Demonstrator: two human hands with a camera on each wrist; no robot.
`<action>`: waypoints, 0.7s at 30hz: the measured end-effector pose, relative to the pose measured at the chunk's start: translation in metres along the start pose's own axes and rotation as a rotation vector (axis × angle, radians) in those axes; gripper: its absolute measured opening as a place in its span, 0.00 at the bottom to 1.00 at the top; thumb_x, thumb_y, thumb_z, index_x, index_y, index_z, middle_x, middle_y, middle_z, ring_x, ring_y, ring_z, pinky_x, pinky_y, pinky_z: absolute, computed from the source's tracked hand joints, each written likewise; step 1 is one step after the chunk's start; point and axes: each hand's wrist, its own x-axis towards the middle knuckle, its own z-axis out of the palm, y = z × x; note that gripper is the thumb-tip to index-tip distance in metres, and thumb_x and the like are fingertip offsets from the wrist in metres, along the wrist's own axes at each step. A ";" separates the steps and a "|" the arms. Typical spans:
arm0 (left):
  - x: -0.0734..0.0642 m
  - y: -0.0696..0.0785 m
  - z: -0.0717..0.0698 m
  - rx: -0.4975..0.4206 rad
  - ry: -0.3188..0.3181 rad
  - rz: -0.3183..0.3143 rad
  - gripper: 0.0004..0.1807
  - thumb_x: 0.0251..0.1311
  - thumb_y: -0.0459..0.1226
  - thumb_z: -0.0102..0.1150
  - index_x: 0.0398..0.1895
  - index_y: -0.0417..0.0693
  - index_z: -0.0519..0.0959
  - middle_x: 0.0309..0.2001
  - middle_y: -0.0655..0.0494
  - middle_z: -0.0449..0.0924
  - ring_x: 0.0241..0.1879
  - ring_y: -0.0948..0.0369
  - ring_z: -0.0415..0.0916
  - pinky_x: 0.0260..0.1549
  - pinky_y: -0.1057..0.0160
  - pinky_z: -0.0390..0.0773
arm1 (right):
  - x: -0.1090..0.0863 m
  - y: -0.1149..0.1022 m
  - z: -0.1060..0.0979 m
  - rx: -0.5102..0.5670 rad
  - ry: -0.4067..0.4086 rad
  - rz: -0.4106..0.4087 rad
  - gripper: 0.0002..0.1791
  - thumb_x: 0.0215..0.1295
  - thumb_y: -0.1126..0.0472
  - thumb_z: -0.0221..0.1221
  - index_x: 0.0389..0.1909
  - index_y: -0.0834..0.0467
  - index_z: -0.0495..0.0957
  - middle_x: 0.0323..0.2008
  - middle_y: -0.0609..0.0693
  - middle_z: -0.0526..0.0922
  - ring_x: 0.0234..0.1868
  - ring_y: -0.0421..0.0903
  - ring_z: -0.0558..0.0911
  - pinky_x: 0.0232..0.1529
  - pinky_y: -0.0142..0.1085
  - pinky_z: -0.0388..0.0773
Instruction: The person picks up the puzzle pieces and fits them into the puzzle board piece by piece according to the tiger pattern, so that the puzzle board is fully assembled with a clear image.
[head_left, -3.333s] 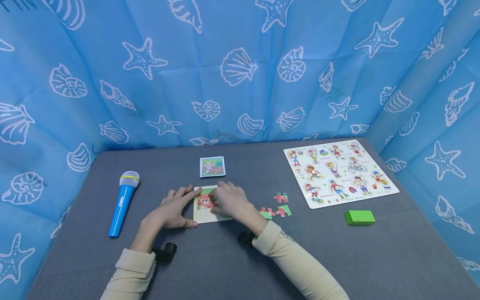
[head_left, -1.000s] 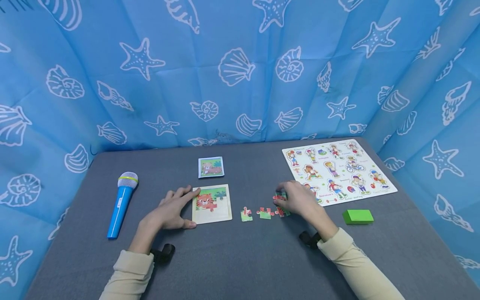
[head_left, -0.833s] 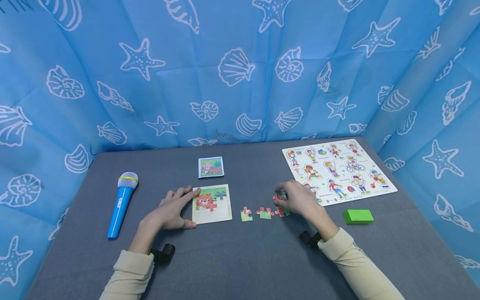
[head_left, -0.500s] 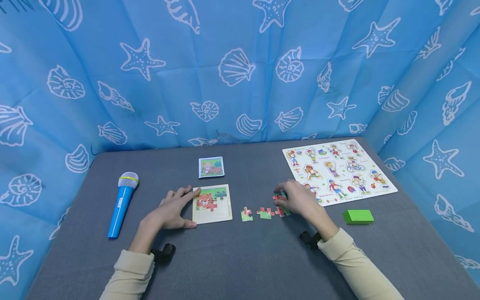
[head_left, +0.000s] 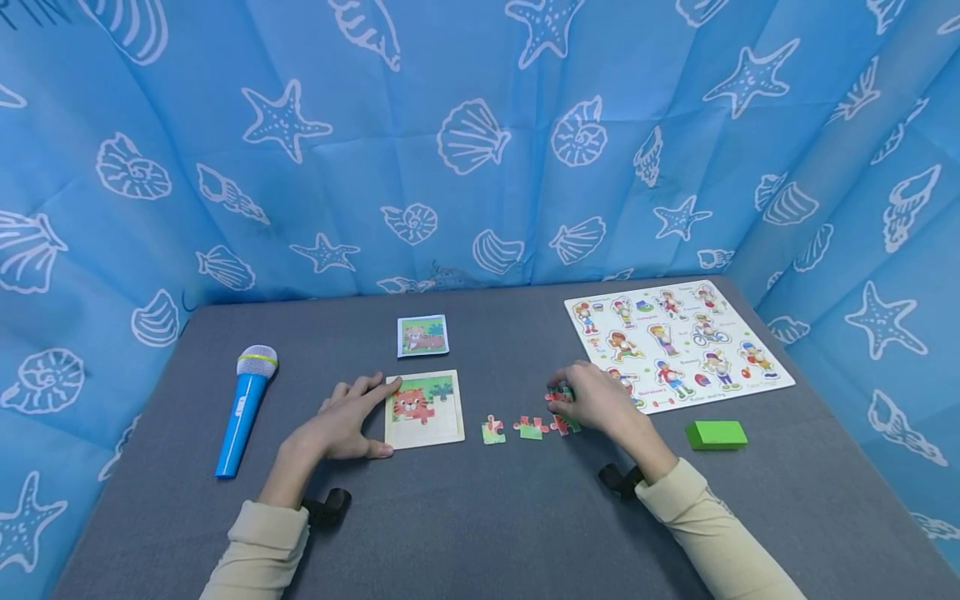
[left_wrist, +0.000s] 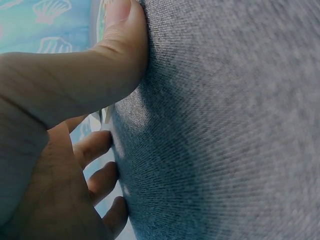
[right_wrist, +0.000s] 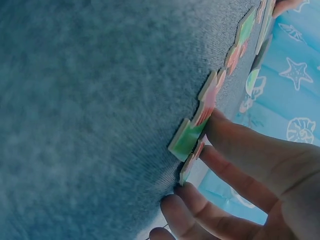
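A square wooden puzzle tray lies on the table, partly filled with a red tiger picture and a green piece at its top right. My left hand rests at its left side, index finger at the upper corner and thumb at the lower one. Right of the tray lie loose jigsaw pieces: a green and red one, another, and a third partly behind my right hand. That hand pinches a further jigsaw piece between thumb and fingers, low at the table, partly hidden by them.
A small picture card lies behind the tray. At left is a blue toy microphone. A white board of cartoon figures lies at the right beyond my right hand, with a green block in front of it.
My right hand has moved from over the tray rightward to the loose pieces, then stayed almost still over the last second. The left hand has kept its place at the tray.
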 end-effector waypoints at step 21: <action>0.001 -0.002 0.001 0.008 0.005 0.007 0.53 0.55 0.50 0.75 0.82 0.57 0.56 0.81 0.40 0.50 0.69 0.38 0.57 0.65 0.32 0.63 | -0.002 0.000 0.002 -0.016 0.038 -0.015 0.15 0.64 0.55 0.70 0.48 0.59 0.87 0.40 0.55 0.85 0.35 0.45 0.80 0.32 0.39 0.75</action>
